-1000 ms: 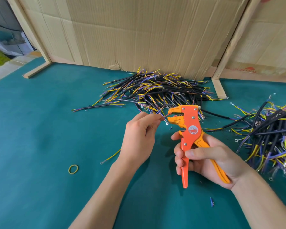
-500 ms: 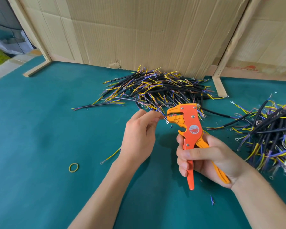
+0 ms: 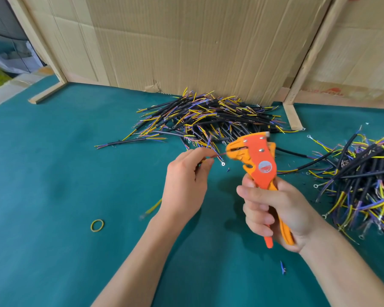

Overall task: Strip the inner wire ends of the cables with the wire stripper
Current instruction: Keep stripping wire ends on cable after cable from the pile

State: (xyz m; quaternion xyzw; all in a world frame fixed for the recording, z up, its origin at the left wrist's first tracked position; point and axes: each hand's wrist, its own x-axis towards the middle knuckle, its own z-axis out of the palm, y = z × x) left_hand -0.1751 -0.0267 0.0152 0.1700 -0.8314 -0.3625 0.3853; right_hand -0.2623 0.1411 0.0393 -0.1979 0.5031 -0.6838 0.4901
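My right hand (image 3: 273, 209) grips the handles of an orange and yellow wire stripper (image 3: 256, 161), squeezed close together, its head pointing left. My left hand (image 3: 185, 178) pinches a short cable (image 3: 208, 156) between thumb and fingers. One thin inner wire of the cable reaches right into the stripper's jaws. Another inner wire with a small ring terminal (image 3: 223, 163) hangs just below. The cable's far end (image 3: 152, 209), yellow and blurred, sticks out under my left wrist.
A heap of black cables with yellow and purple wires (image 3: 208, 120) lies at the back against a cardboard wall (image 3: 197, 45). A second heap (image 3: 364, 182) lies at the right. A yellow rubber band (image 3: 97, 225) and insulation scraps (image 3: 282, 267) lie on the green mat (image 3: 53, 173).
My right hand has squeezed the stripper handles together. Both hands and the stripper shifted slightly right and up. The inner wire stays in the jaws.
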